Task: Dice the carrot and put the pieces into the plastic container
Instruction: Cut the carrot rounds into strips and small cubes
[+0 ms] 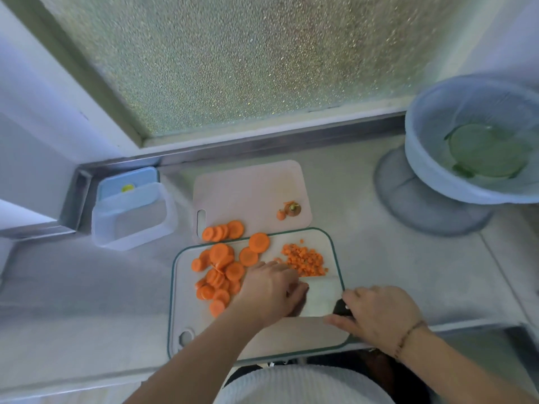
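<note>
Black-handled cleaver sits in the right hand, fingers wrapped round the grip, its broad blade running left to right across the near cutting board. The left hand curls over whatever lies at the blade; that piece is hidden. Carrot rounds lie heaped at the board's left, diced carrot at its far right. Stiff, wet and prone to roll, rounds are probably best pinned flat from above. The plastic container waits empty, far left on the surface.
</note>
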The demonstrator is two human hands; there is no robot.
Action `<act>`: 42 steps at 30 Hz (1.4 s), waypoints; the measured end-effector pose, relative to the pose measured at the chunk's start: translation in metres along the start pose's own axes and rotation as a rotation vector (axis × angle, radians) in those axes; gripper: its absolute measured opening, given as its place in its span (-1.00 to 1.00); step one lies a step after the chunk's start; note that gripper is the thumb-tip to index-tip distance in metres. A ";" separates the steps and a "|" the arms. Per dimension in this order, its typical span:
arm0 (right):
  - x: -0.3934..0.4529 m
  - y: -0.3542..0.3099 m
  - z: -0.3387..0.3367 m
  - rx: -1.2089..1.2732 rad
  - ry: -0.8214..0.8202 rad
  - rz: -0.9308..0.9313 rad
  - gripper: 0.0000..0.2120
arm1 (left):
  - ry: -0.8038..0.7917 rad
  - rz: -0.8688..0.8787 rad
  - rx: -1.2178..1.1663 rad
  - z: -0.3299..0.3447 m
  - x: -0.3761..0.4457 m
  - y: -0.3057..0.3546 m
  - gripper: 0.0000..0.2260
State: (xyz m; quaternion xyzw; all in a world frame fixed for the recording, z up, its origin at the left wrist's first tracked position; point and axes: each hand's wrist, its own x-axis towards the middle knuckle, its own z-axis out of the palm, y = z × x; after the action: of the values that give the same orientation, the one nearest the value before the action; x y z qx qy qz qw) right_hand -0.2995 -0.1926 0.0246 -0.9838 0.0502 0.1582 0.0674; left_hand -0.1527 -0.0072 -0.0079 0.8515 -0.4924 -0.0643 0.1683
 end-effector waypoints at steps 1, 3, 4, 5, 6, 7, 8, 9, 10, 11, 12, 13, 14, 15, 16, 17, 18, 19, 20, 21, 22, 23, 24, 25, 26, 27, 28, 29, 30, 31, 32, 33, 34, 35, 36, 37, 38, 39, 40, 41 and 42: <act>0.002 0.002 0.002 -0.032 0.021 0.003 -0.18 | -0.012 -0.021 0.005 0.002 0.005 0.002 -0.68; 0.003 0.006 0.002 -0.066 0.081 -0.020 -0.20 | -0.040 -0.085 0.007 0.005 0.012 0.005 -0.65; 0.003 0.007 0.001 -0.073 0.095 -0.043 -0.18 | -0.054 -0.118 0.010 0.006 0.016 0.008 -0.63; 0.003 0.009 0.000 -0.064 0.113 -0.071 -0.15 | -0.054 -0.140 -0.002 0.006 0.019 0.010 -0.63; 0.003 0.010 -0.002 -0.024 0.137 -0.093 -0.12 | -0.037 -0.152 -0.020 0.006 0.023 0.011 -0.64; 0.002 0.011 0.000 0.012 0.174 -0.101 -0.07 | -0.004 -0.156 -0.044 0.004 0.026 0.010 -0.68; 0.000 0.013 0.002 0.016 0.181 -0.102 0.00 | 0.052 -0.162 -0.054 0.001 0.029 0.005 -0.73; -0.001 0.016 0.005 0.022 0.153 -0.104 0.08 | 0.123 -0.176 -0.037 -0.003 0.033 -0.004 -0.79; -0.001 0.018 0.008 0.030 0.081 -0.092 0.15 | 0.173 -0.199 0.003 -0.005 0.034 -0.016 -0.85; -0.003 0.019 0.006 0.051 0.034 -0.076 0.19 | 0.192 -0.234 0.047 -0.008 0.035 -0.029 -0.86; -0.004 0.020 0.003 0.054 0.011 -0.065 0.22 | 0.157 -0.292 0.082 -0.013 0.034 -0.040 -0.77; -0.005 0.022 0.001 0.052 0.013 -0.063 0.23 | 0.087 -0.347 0.104 -0.017 0.033 -0.049 -0.66; -0.006 0.025 0.005 0.053 0.027 -0.053 0.22 | 0.021 -0.391 0.117 -0.019 0.032 -0.055 -0.58; -0.007 0.026 0.003 0.061 0.045 -0.056 0.16 | -0.037 -0.408 0.124 -0.020 0.032 -0.058 -0.55; -0.009 0.026 0.000 0.026 0.053 -0.074 0.05 | -0.073 -0.394 0.131 -0.020 0.031 -0.059 -0.55; -0.009 0.029 -0.004 -0.009 0.046 -0.065 -0.07 | -0.073 -0.356 0.148 -0.020 0.031 -0.059 -0.55; -0.010 0.032 -0.007 0.002 0.019 -0.016 -0.15 | -0.066 -0.317 0.160 -0.020 0.031 -0.060 -0.55; -0.012 0.033 -0.011 0.025 0.015 0.001 -0.16 | -0.056 -0.289 0.164 -0.022 0.030 -0.060 -0.54; -0.016 0.032 -0.016 0.064 -0.034 0.026 -0.13 | -0.039 -0.282 0.146 -0.023 0.030 -0.060 -0.53; -0.021 0.032 -0.014 0.118 0.037 0.047 -0.09 | 0.004 -0.300 0.109 -0.025 0.027 -0.060 -0.52; -0.025 0.035 -0.005 0.182 0.035 0.062 -0.07 | 0.069 -0.347 0.052 -0.026 0.024 -0.059 -0.52; -0.027 0.037 -0.002 0.271 -0.031 0.103 -0.04 | 0.156 -0.403 -0.008 -0.029 0.019 -0.056 -0.53; -0.026 0.035 -0.002 0.383 -0.080 0.145 0.01 | 0.260 -0.447 -0.059 -0.029 0.011 -0.051 -0.55; -0.024 0.031 0.001 0.488 -0.108 0.165 0.05 | 0.358 -0.468 -0.091 -0.026 0.000 -0.044 -0.57; -0.021 0.025 0.002 0.582 -0.136 0.192 0.03 | 0.429 -0.462 -0.114 -0.022 -0.011 -0.036 -0.61; -0.018 0.019 0.003 0.651 -0.158 0.215 -0.02 | 0.474 -0.431 -0.126 -0.016 -0.024 -0.027 -0.64; -0.015 0.011 0.002 0.708 -0.191 0.228 -0.11 | 0.493 -0.392 -0.126 -0.007 -0.037 -0.019 -0.66; -0.011 0.001 -0.002 0.741 -0.236 0.217 -0.20 | 0.491 -0.359 -0.114 0.002 -0.049 -0.012 -0.67; -0.007 -0.008 -0.007 0.750 -0.279 0.193 -0.29 | 0.472 -0.335 -0.101 0.011 -0.058 -0.006 -0.67; -0.004 -0.015 -0.009 0.745 -0.306 0.172 -0.35 | 0.445 -0.316 -0.092 0.022 -0.066 -0.001 -0.67; -0.001 -0.019 -0.008 0.725 -0.314 0.159 -0.39 | 0.414 -0.297 -0.092 0.032 -0.071 0.003 -0.68; 0.001 -0.021 -0.007 0.694 -0.320 0.141 -0.40 | 0.385 -0.283 -0.104 0.039 -0.074 0.007 -0.70; 0.001 -0.023 -0.006 0.655 -0.319 0.122 -0.41 | 0.365 -0.272 -0.119 0.045 -0.076 0.011 -0.72; 0.002 -0.023 -0.005 0.625 -0.322 0.106 -0.40 | 0.354 -0.255 -0.134 0.048 -0.077 0.013 -0.74; 0.002 -0.022 -0.004 0.614 -0.333 0.092 -0.40 | 0.350 -0.234 -0.141 0.050 -0.079 0.015 -0.74; 0.001 -0.022 -0.005 0.614 -0.354 0.083 -0.40 | 0.356 -0.211 -0.136 0.052 -0.080 0.017 -0.73; 0.000 -0.022 -0.006 0.621 -0.372 0.080 -0.41 | 0.369 -0.184 -0.131 0.053 -0.083 0.018 -0.73; 0.000 -0.023 -0.005 0.634 -0.384 0.085 -0.42 | 0.387 -0.159 -0.131 0.054 -0.085 0.019 -0.74; -0.001 -0.025 -0.004 0.642 -0.375 0.089 -0.44 | 0.402 -0.139 -0.136 0.056 -0.086 0.019 -0.76; -0.001 -0.027 -0.004 0.642 -0.354 0.091 -0.44 | 0.413 -0.127 -0.146 0.058 -0.087 0.020 -0.78; -0.001 -0.029 -0.006 0.632 -0.328 0.089 -0.44 | 0.424 -0.125 -0.159 0.060 -0.087 0.020 -0.79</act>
State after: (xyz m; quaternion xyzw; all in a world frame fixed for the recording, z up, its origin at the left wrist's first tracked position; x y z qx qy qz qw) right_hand -0.2952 -0.1644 0.0335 -0.8728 0.1277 0.2937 0.3684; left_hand -0.2299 0.0453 -0.0614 0.8589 -0.3857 0.0672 0.3300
